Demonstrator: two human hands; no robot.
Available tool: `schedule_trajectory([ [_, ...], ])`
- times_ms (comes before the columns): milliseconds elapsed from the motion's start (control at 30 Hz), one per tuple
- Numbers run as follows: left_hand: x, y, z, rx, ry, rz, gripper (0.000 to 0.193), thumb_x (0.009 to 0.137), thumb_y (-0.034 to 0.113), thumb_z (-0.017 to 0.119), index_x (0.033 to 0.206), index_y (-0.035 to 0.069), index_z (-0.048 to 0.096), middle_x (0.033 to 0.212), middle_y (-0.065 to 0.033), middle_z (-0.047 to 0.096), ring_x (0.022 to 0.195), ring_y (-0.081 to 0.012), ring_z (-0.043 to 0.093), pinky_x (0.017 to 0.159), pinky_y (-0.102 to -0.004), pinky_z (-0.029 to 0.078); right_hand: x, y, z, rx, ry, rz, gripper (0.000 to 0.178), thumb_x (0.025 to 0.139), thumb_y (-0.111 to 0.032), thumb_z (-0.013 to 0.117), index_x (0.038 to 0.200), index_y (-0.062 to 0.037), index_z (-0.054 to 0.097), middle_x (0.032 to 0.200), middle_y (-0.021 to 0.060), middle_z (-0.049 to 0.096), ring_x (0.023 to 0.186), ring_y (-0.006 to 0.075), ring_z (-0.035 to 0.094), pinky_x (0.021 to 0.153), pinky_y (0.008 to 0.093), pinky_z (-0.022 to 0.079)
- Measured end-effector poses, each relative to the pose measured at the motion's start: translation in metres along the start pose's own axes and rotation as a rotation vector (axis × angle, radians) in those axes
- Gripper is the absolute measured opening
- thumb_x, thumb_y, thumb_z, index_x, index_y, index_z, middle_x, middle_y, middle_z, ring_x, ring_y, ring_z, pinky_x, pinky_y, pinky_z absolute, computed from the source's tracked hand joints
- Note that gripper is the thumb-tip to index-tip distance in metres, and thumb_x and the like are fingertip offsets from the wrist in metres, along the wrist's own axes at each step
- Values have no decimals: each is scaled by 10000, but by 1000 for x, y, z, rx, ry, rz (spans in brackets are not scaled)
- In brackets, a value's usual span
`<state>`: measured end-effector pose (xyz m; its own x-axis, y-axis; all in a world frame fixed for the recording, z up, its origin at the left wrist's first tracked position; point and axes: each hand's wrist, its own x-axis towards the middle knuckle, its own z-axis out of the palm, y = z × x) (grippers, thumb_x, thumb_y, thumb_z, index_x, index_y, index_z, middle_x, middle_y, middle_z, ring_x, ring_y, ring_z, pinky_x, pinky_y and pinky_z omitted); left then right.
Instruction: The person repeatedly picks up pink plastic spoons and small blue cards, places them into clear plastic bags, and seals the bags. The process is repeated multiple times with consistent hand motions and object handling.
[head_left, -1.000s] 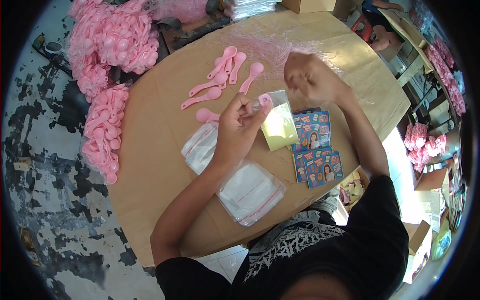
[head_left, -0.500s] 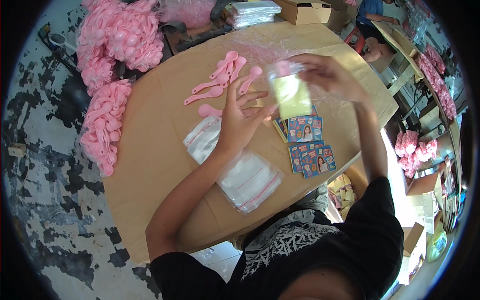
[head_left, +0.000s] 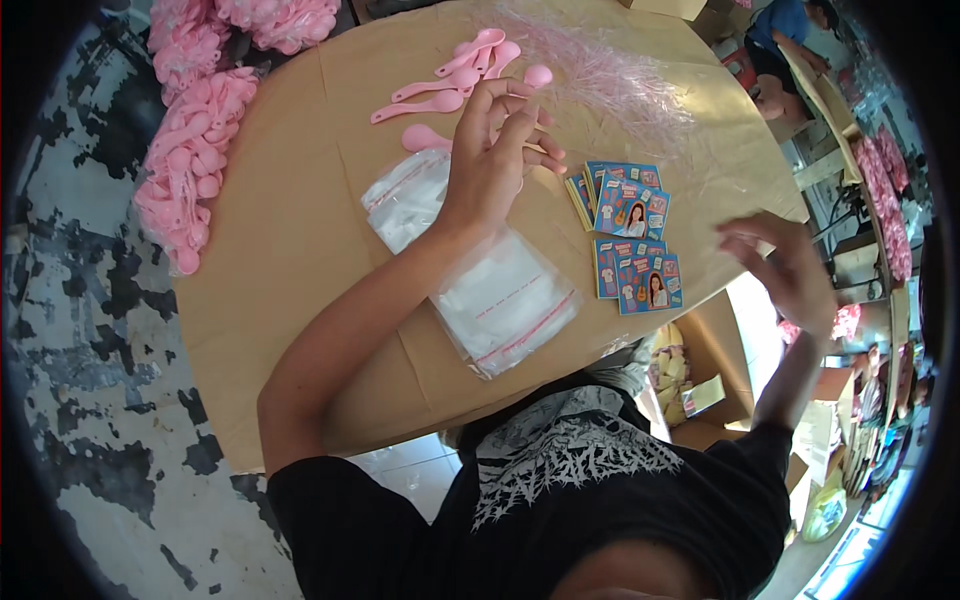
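My left hand hovers over the table with its fingers loosely bent and apart, and nothing shows in it. Below and around it lie clear plastic bags with red-lined flaps. Pink measuring spoons lie just beyond its fingers, and one is partly hidden by the hand. To the right of the bags sit small stacks of blue printed cards, with more blue cards nearer me. Slightly blurred, my right hand is past the table's right edge, fingers apart and empty.
Bags of pink spoons stand beyond the table's left edge. Shredded pink film spreads over the far side. An open cardboard box below the table's right edge holds filled packets. Another person sits at the far right.
My right hand has let go of the clear packet and swung right, toward me. A yellowish packet now shows in the box below. My left hand has stayed near the spoons, now emptier-looking and apart from the packet.
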<state>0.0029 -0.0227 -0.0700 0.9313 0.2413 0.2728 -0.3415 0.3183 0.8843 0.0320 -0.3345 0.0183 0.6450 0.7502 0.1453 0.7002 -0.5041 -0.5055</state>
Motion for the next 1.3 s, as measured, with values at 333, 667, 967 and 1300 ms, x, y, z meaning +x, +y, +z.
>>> schedule_trajectory([
  [333, -17, 20, 25, -80, -114, 167, 265, 1008, 206, 493, 1177, 22, 405, 925, -139, 557, 736, -212, 642, 639, -338, 577, 94, -72, 111, 117, -331, -75, 283, 869, -256, 685, 965, 6, 642, 823, 152, 683, 717, 315, 668, 677, 396, 521],
  [667, -13, 30, 17, -91, -130, 276, 276, 1018, 254, 475, 1147, 17, 421, 895, -141, 576, 728, -214, 641, 658, -344, 572, 99, -43, 107, 284, -217, -284, 150, 868, -149, 663, 925, -12, 639, 750, 161, 663, 663, 291, 644, 634, 388, 495],
  [967, -23, 47, 20, 295, -271, -51, 487, 1019, 413, 445, 852, -22, 591, 777, -134, 631, 653, -182, 631, 525, -284, 484, 89, -17, 54, 564, 61, -80, 203, 1006, -208, 543, 970, -16, 600, 734, -49, 539, 647, 22, 493, 549, 216, 401],
  [1300, -27, 19, 39, -143, -342, -429, 535, 1013, 414, 473, 1300, -38, 455, 1242, -195, 568, 1073, -243, 625, 958, -370, 506, 76, -12, 53, 784, -101, 24, 191, 986, -188, 572, 1068, -18, 607, 742, -30, 566, 643, 22, 521, 570, 195, 438],
])
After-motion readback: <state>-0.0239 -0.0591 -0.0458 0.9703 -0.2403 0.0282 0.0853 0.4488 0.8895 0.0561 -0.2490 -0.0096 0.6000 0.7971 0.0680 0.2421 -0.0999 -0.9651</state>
